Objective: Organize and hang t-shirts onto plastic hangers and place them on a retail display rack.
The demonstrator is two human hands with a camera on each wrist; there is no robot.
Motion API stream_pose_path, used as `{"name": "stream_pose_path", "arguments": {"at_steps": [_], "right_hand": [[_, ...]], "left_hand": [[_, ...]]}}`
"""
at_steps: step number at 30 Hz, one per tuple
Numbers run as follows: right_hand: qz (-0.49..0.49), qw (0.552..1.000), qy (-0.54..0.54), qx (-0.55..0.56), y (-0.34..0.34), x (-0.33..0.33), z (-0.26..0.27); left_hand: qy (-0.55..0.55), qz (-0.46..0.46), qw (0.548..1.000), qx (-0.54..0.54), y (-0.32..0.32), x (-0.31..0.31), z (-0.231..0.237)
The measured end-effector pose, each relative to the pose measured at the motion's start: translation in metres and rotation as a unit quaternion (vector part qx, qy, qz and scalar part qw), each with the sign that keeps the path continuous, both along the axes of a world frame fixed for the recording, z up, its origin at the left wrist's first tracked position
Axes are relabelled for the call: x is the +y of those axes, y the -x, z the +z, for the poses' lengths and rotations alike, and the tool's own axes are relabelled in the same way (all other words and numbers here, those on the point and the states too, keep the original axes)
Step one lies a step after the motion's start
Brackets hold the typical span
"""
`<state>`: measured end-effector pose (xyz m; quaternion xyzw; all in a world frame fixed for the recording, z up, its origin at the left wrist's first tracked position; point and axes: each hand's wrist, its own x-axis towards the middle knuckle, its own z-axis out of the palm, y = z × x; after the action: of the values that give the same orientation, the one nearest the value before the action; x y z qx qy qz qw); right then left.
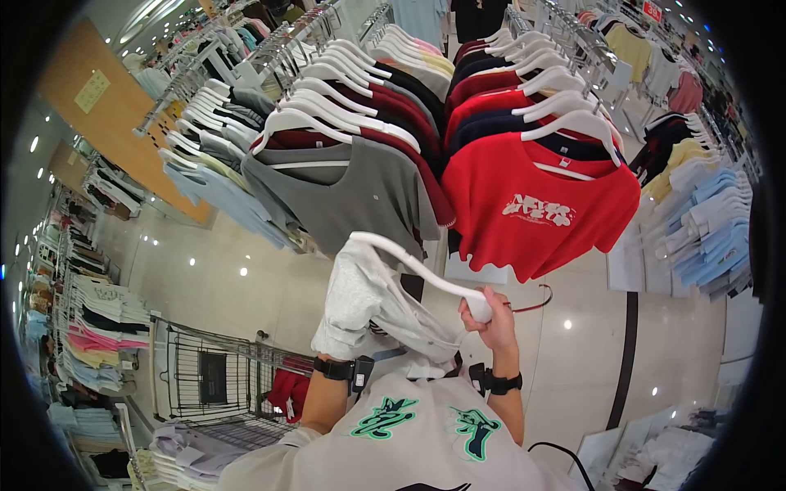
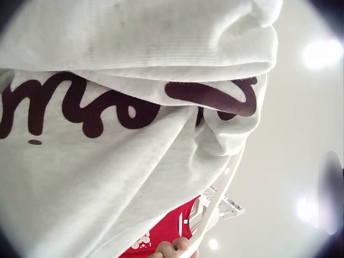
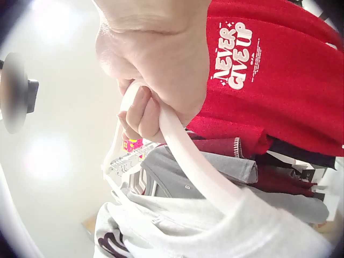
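Note:
My right hand [image 1: 493,317] curls round one end of a white hanger [image 1: 426,270], its fingers wrapped over the arm in the right wrist view. The hanger's metal hook [image 1: 536,306] sticks out to the right of that hand. A light grey sweatshirt [image 1: 350,299] drapes from the hanger's other arm, bunched in folds. Dark script lettering [image 2: 80,107] crosses its front in the left wrist view. My left forearm [image 1: 327,401] runs up to the sweatshirt, and the cloth hides the left hand.
Ahead, a grey top [image 1: 344,196] and a red T-shirt [image 1: 540,200] front two rows of clothes on white hangers. A wire shopping cart [image 1: 205,372] with red cloth inside stands at lower left. Light blue garments [image 1: 708,229] hang on the right, and a wooden panel [image 1: 123,114] stands at left.

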<state>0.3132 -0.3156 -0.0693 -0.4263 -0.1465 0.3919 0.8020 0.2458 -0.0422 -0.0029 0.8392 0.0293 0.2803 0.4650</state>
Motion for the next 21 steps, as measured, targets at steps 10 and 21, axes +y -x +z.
{"name": "stream_pose_path", "arguments": {"at_steps": [10,21], "right_hand": [[0.052,0.983,0.163,-0.069,0.02,0.009,0.006],[-0.039,0.981,0.162,-0.099,0.003,0.001,0.011]], "left_hand": [[0.149,0.098,0.984,-0.001,0.046,0.068,-0.002],[0.279,0.186,0.942,-0.01,0.081,0.082,-0.009]]}}
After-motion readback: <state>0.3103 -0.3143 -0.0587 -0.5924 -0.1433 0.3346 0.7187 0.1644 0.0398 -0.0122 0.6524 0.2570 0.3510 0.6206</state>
